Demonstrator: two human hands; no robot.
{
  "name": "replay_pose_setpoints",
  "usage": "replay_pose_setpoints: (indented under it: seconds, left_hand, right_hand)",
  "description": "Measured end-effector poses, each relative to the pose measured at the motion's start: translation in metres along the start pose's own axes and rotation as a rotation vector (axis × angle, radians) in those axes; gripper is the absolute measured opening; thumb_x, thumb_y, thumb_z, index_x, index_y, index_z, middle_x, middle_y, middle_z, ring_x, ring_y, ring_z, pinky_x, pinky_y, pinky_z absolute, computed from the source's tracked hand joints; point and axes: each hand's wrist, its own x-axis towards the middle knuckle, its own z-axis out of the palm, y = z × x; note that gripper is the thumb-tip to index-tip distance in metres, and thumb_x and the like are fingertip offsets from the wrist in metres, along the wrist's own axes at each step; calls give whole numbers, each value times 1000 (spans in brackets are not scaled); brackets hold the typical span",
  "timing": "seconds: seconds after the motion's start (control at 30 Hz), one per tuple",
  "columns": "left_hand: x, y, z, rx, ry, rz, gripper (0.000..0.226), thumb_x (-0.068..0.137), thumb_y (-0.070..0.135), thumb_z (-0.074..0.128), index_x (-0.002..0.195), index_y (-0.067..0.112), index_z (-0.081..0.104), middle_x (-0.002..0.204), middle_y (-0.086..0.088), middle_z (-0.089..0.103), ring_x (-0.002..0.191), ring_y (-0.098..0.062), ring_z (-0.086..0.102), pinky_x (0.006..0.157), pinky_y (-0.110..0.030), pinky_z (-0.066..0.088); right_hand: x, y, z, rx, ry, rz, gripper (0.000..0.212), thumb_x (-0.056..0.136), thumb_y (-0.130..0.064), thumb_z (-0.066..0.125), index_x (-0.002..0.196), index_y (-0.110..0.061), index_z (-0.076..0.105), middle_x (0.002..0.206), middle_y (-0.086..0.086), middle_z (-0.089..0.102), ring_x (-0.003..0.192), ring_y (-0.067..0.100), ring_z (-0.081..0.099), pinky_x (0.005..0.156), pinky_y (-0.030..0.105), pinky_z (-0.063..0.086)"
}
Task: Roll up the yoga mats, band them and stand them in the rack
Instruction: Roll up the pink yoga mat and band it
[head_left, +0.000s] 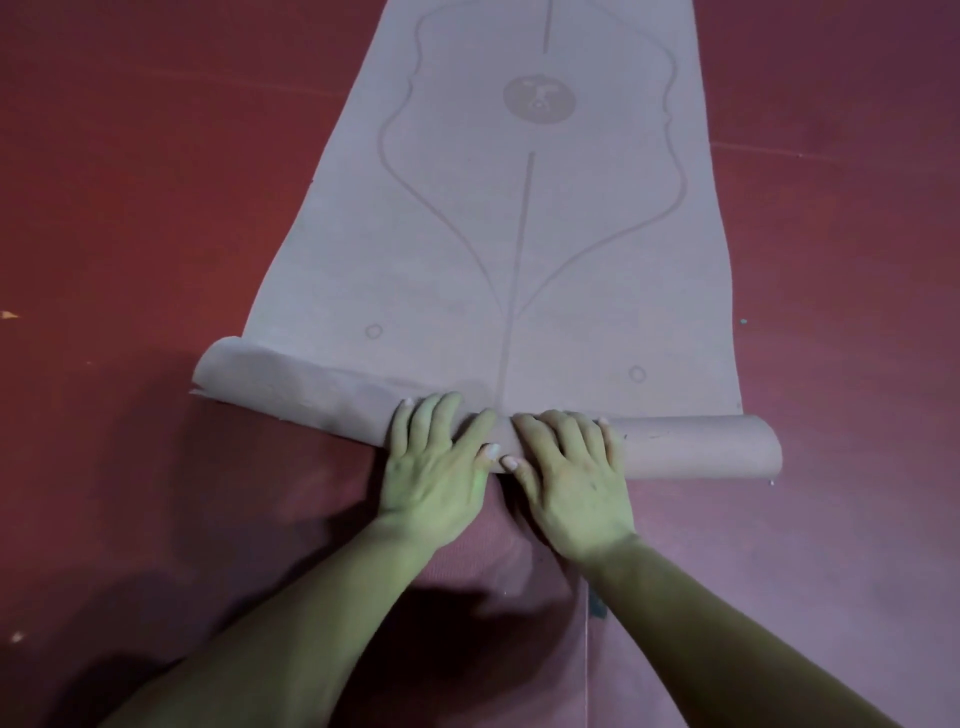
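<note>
Fingers (448, 415) flat on smooth mat roll (701, 448)

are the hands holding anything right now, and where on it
Nothing is gripped: the left hand and right hand press with fairly straight fingers on top of the roll of the mat, near its middle.

mat (519, 234) on floor (156, 208), rolled end (701, 447) nearest, hands side by side atop roll

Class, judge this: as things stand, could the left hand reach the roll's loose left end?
Probably yes. The left hand rests on the roll near its middle, and nothing lies between it and that loose end.
</note>
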Motion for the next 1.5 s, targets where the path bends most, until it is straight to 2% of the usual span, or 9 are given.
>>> replay_pose_setpoints:
  seconds: [0.2,0.4,0.53,0.63,0.73,0.9,1.0,1.23,1.5]
  left_hand:
    - [7,-8,0,22,-22,53,39,95,42,43,123,23,63,120,-10,59,114,-34,51,113,-53,28]
    - [20,-6,-4,13,-50,42,38,94,40,42,120,24,65,115,-6,62,109,-32,54,110,-50,29]
    - [21,-9,-6,20,-65,29,42,95,45,42,125,25,63,121,-7,61,115,-32,52,108,-52,31]
    - [15,-17,-3,15,-48,37,49,94,47,43,133,25,61,130,-12,57,123,-33,48,115,-53,24]
    - [17,-16,1,-7,-45,17,45,94,44,43,129,25,64,130,-12,58,123,-34,46,117,-52,18]
    - [27,-15,-1,-24,-64,0,41,95,42,43,127,26,63,126,-8,59,119,-33,49,115,-52,24]
    - [37,-16,-4,-16,-79,-4,40,96,42,40,125,27,62,121,-5,60,115,-31,51,113,-50,27]
    - [28,-19,1,-22,-11,3,43,94,46,46,129,27,62,130,-8,54,122,-32,47,117,-53,19]
    - [61,-22,2,-16,-46,23,38,93,43,43,119,27,66,114,-2,62,109,-32,52,108,-53,30]
  right_hand:
    - [10,1,-3,-21,14,-17,47,102,-51,41,132,-23,63,120,-1,62,113,26,56,107,43,30]
    - [12,4,-6,9,23,-40,44,103,-50,40,132,-25,61,130,-1,58,120,25,52,109,47,28]
    - [23,6,-4,-11,1,-19,40,103,-49,40,128,-27,62,120,-5,60,111,24,55,104,43,31]
    - [29,5,-4,-38,1,-11,38,103,-48,41,127,-27,63,118,-5,61,108,24,56,103,44,31]
    - [31,2,-5,-50,-10,7,41,104,-47,38,128,-25,62,120,-3,61,111,26,55,105,45,29]
    - [25,-3,-6,-36,12,-2,47,105,-44,35,137,-15,54,134,5,54,125,29,48,112,47,24]
    - [29,0,-5,-54,25,-33,44,105,-44,37,135,-18,56,130,2,55,125,26,45,115,46,21]
    - [39,2,1,-69,37,-8,40,105,-44,38,130,-20,58,122,-1,57,117,23,48,113,44,23]
    - [53,-6,1,-34,88,30,43,105,-39,36,130,-13,61,127,4,59,122,26,51,115,46,25]
